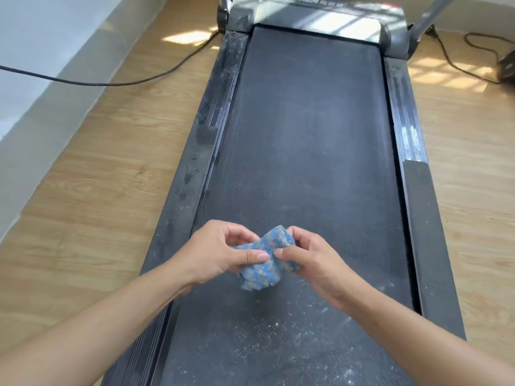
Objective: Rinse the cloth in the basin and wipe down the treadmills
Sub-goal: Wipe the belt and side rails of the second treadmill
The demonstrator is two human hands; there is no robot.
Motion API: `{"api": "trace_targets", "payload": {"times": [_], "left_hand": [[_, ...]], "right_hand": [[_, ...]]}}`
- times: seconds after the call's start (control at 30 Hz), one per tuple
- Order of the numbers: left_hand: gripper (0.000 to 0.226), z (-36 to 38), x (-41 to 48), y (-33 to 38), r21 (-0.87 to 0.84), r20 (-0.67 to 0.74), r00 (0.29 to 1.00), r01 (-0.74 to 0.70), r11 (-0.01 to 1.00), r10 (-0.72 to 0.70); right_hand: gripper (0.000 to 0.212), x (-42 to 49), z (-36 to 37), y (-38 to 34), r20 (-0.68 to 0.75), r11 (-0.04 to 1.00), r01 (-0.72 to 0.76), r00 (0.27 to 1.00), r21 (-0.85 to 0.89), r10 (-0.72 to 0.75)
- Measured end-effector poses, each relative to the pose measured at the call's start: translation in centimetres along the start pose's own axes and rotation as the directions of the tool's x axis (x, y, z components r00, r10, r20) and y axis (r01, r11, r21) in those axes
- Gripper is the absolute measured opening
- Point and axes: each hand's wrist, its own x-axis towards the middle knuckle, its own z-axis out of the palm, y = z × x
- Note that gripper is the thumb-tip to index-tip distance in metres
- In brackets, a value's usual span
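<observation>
The treadmill (309, 140) stands on the floor (97, 176), with the wall (41, 65) along the floor's left edge. One cable (117, 84) lies left of its far end, a second cable (457, 65) right of it. Above its near end, the cloth (267, 264) sits between left grip (217, 252) and right grip (315, 260).

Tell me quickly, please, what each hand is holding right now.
Left hand: pinches the blue cloth.
Right hand: pinches the blue cloth too.

One treadmill (306, 135), one blue cloth (264, 260), two hands, two floor cables.
</observation>
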Motion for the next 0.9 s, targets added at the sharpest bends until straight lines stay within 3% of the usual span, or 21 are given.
{"api": "trace_targets", "payload": {"times": [0.23, 0.33, 0.4, 0.47, 0.53, 0.6, 0.67, 0.73, 0.8, 0.9], "left_hand": [[0.022, -0.5, 0.1, -0.4, -0.014, -0.024, 0.997, -0.076, 0.997, 0.075], [0.019, -2.0, 0.1, -2.3, 0.0, -0.018, 0.997, -0.078, 0.997, 0.078], [0.02, -3.7, -0.7, -4.8, 0.24, -0.142, 0.98, -0.1, 0.966, 0.137], [0.034, -5.2, -2.8, -7.9, 0.506, -0.223, 0.945, -0.099, 0.857, 0.241], [0.051, -5.6, -5.7, -10.9, 0.598, -0.243, 0.931, -0.079, 0.797, 0.274], [0.065, -4.9, -8.5, -13.8, 0.633, -0.261, 0.933, -0.029, 0.774, 0.249], [0.073, -3.7, -10.4, -16.5, 0.738, -0.219, 0.932, -0.035, 0.674, 0.288], [0.078, -2.5, -11.0, -18.4, 0.832, -0.163, 0.925, -0.059, 0.552, 0.344], [0.079, -2.1, -10.9, -19.1, 0.869, -0.17, 0.902, -0.052, 0.492, 0.397], [0.077, -2.2, -10.5, -19.8, 0.87, -0.218, 0.863, -0.04, 0.492, 0.456]], "right_hand": [[0.018, 0.3, 1.0, -0.7, 0.098, 0.995, -0.026, 0.995, 0.098, 0.016], [0.017, 1.2, 1.2, -1.3, 0.055, 0.984, 0.082, 0.996, -0.156, -0.074], [0.02, 2.1, 1.6, -2.6, 0.018, 0.908, 0.173, 0.983, -0.381, -0.18], [0.02, 2.8, 2.2, -4.3, 0.001, 0.748, 0.261, 0.945, -0.61, -0.328], [0.018, 3.3, 2.8, -5.6, 0.117, 0.511, 0.36, 0.887, -0.78, -0.447], [0.018, 3.2, 3.7, -6.1, 0.365, 0.186, 0.454, 0.853, -0.871, -0.373], [0.018, 2.1, 4.2, -5.6, 0.577, -0.122, 0.564, 0.798, -0.817, -0.175], [0.024, 0.0, 3.9, -5.5, 0.693, -0.252, 0.674, 0.721, -0.694, 0.019], [0.023, -2.0, 2.9, -6.3, 0.724, -0.332, 0.714, 0.68, -0.616, 0.117], [0.018, -3.1, 2.1, -8.1, 0.668, -0.398, 0.702, 0.702, -0.591, 0.247]]}}
